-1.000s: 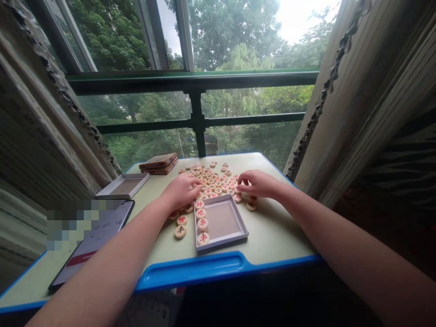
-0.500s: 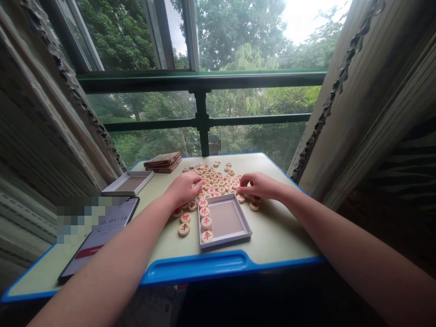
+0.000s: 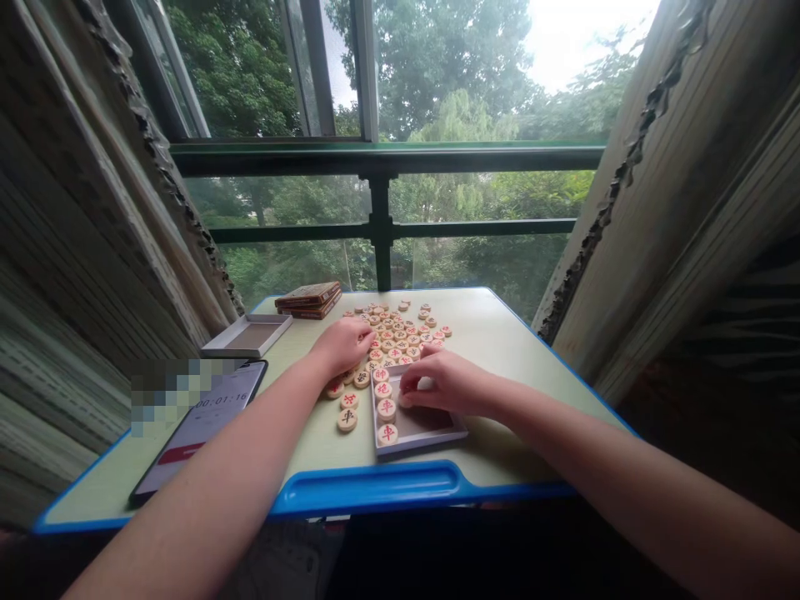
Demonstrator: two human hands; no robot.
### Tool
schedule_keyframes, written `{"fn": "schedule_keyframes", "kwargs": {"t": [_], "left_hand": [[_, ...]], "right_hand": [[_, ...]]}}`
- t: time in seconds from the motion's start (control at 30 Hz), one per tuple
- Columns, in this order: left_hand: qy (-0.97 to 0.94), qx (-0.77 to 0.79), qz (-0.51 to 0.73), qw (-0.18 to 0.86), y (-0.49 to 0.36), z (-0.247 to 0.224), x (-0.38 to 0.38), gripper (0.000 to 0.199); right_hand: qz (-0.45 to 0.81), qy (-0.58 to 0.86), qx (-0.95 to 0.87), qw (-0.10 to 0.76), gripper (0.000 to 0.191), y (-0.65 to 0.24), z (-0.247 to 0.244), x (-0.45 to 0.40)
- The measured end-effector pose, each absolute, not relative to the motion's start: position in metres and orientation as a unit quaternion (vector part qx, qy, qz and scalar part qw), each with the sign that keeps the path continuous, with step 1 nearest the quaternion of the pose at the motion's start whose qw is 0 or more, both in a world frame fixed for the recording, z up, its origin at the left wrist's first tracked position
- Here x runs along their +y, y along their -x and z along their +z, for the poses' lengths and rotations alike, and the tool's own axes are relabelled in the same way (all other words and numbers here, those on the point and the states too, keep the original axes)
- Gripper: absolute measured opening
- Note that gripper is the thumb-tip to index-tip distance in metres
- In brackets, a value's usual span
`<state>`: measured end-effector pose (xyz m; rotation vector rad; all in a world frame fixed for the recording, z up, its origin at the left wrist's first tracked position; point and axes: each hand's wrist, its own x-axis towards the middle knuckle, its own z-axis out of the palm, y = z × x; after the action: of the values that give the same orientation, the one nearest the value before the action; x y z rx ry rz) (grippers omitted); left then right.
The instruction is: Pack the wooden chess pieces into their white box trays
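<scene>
Bringing a fifth xiangqi piece (image 3: 405,401) into the box (image 3: 425,443) beneath, our right hand (image 3: 442,382) pinches it; left hand (image 3: 341,345), grip unclear.

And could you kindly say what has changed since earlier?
The right hand has moved left and nearer, over the near tray, apparently holding a piece. The left hand stays by the scattered pieces; the tray's four red-marked pieces stay put.

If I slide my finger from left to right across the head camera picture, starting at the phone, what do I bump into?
Phone → left hand → column of four red-marked pieces → right hand → curtain at the right side.
</scene>
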<state>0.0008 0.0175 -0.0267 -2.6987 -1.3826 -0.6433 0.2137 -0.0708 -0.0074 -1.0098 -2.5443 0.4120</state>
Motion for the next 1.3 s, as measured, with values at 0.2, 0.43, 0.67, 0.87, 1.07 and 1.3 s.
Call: {"fn": "schedule_keyframes", "kwargs": {"t": [0.2,0.43,0.67,0.87,1.07,1.3], "left_hand": [[0.870,-0.447,-0.207,0.027,-0.001,-0.026,0.017,0.031],[0.873,-0.441,-0.207,0.025,-0.001,-0.026,0.018,0.032],[0.876,-0.436,-0.206,0.037,-0.002,-0.026,0.018,0.031],[0.877,-0.435,-0.201,0.032,-0.003,-0.025,0.018,0.031],[0.877,-0.434,-0.205,0.033,-0.003,-0.025,0.018,0.032],[0.877,-0.434,-0.203,0.031,-0.003,-0.026,0.018,0.030]], "right_hand": [[0.066,0.340,-0.922,0.173,0.017,-0.215,-0.004,-0.074],[0.067,0.337,-0.918,0.196,0.006,-0.209,-0.002,-0.081],[0.112,0.242,-0.930,0.253,0.010,-0.200,0.006,-0.095],[0.132,0.263,-0.931,0.215,0.013,-0.195,0.002,-0.096],[0.166,0.250,-0.932,0.205,0.017,-0.195,-0.002,-0.093],[0.180,0.221,-0.937,0.204,0.012,-0.198,0.001,-0.093]]}}
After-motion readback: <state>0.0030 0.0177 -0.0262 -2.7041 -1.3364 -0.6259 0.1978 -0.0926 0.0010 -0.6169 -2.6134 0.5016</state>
